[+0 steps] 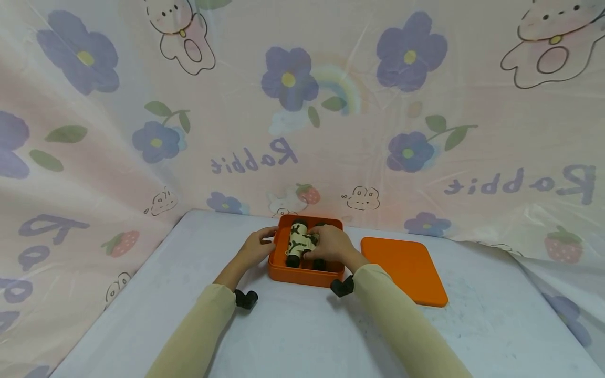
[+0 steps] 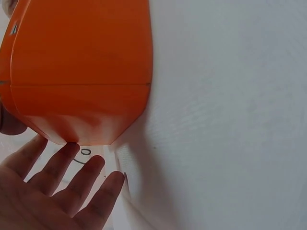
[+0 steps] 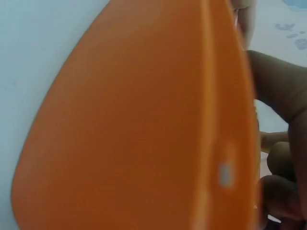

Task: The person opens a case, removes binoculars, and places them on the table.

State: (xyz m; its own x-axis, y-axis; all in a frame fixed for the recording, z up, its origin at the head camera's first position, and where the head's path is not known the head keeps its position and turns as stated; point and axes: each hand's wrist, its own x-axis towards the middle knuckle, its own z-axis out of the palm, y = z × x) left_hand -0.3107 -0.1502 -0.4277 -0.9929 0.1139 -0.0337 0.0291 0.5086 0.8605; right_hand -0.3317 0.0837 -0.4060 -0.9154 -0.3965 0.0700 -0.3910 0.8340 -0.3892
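Observation:
A pair of camouflage binoculars [image 1: 296,242] with black ends lies in an orange box [image 1: 302,275] at the back of the table. My right hand [image 1: 332,242] reaches over the box's right side and grips the binoculars around the middle, covering much of the right barrel. At the box's left rim is my left hand [image 1: 255,247], its fingertips touching the edge. In the left wrist view, the fingers [image 2: 88,179] stretch out loosely at the outer wall of the box [image 2: 79,52]. The box wall [image 3: 120,120] hides most of the right hand's grip in the right wrist view.
An orange lid [image 1: 404,268] lies flat on the white table [image 1: 293,336], right of the box and partly behind the right sleeve [image 1: 402,310]. A printed cloth [image 1: 331,131] with flowers and rabbits hangs right behind the box and along the sides.

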